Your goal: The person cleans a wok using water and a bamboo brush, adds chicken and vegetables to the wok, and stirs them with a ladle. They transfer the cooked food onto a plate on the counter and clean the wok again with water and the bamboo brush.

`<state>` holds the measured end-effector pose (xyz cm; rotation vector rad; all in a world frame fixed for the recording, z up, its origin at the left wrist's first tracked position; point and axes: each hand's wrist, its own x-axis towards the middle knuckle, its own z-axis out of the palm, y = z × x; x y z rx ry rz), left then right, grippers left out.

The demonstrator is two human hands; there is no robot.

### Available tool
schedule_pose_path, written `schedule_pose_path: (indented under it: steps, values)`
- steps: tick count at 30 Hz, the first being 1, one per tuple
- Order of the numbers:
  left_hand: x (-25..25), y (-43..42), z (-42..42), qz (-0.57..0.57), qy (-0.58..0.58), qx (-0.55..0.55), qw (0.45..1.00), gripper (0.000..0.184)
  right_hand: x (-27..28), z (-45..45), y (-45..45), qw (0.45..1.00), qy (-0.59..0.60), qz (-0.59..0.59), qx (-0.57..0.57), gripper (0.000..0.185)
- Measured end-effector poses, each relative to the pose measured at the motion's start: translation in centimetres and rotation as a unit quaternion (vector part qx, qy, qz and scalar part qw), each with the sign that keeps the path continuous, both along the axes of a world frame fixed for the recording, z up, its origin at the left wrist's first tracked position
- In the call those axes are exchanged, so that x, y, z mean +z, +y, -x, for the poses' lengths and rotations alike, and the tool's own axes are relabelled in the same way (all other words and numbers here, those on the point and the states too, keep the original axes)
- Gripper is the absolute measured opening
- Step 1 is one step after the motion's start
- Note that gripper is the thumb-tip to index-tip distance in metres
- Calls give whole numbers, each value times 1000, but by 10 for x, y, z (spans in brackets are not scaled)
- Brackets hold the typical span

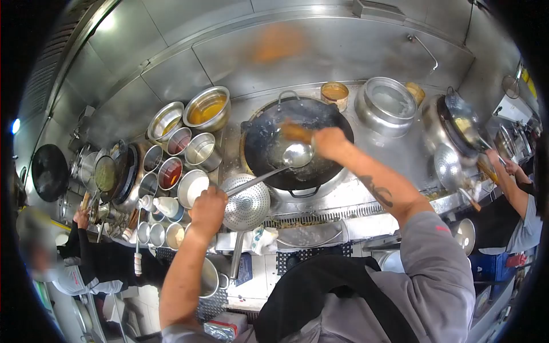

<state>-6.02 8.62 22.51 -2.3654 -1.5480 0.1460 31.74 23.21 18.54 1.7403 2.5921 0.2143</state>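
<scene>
My left hand is closed round the long handle of a metal ladle. The ladle's round bowl is inside the black wok, which looks wet and has some liquid at its bottom. My right hand grips a brown wok brush, blurred by motion, above the wok and close to the ladle's bowl. Just right of my left hand, a perforated strainer rests with its handle pointing toward me.
Metal pots of sauces and two bowls of yellow liquid stand left. A large pot and a tin stand behind the wok. Co-workers' hands work at woks on both sides. A tap projects from the back wall.
</scene>
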Motion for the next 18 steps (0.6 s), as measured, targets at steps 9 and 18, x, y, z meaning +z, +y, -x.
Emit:
schedule_pose_path:
  steps: [9, 18]
  values:
    - [-39, -25, 31, 134, -284, -20, 949, 22, -22, -32, 33, 992, 111, -44, -39, 42]
    - [-122, -65, 19, 245, -424, 135, 861, 30, -9, -47, 11, 969, -19, 244, -41, 38]
